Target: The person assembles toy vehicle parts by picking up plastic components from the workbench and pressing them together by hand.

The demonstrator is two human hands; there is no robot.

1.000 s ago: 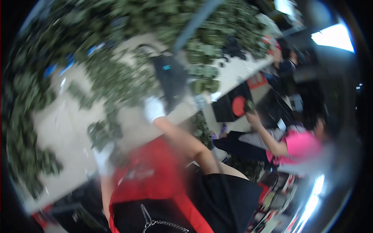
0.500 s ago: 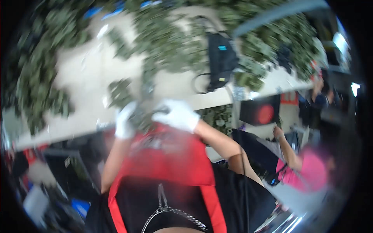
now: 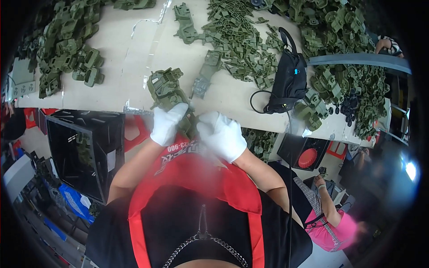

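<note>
Both my hands wear white gloves and meet at the table's near edge, in front of my red apron. My left hand (image 3: pixel 168 123) is closed on an olive-green moulded plastic part (image 3: pixel 189 127), which shows between the two hands. My right hand (image 3: pixel 222 136) is curled shut against the part's right side; its fingertips are largely hidden. Just beyond my left hand, a bulkier green plastic vehicle-like part (image 3: pixel 166 88) lies at the table edge. A longer green part with a greyish, clear-looking end (image 3: pixel 208 71) lies farther off to the right.
Many small green pieces (image 3: pixel 239 38) are heaped on the table (image 3: pixel 120 58). A black bag (image 3: pixel 289 80) with a cable stands right of them. Larger green parts (image 3: pixel 71 58) pile up at left. Below are black crates (image 3: pixel 85 156); a co-worker in pink (image 3: pixel 335 230) sits at right.
The view has shifted and sharpened, so the table contents sit farther right and higher. My hands stay together around the green part; my right hand looks more tightly curled.
</note>
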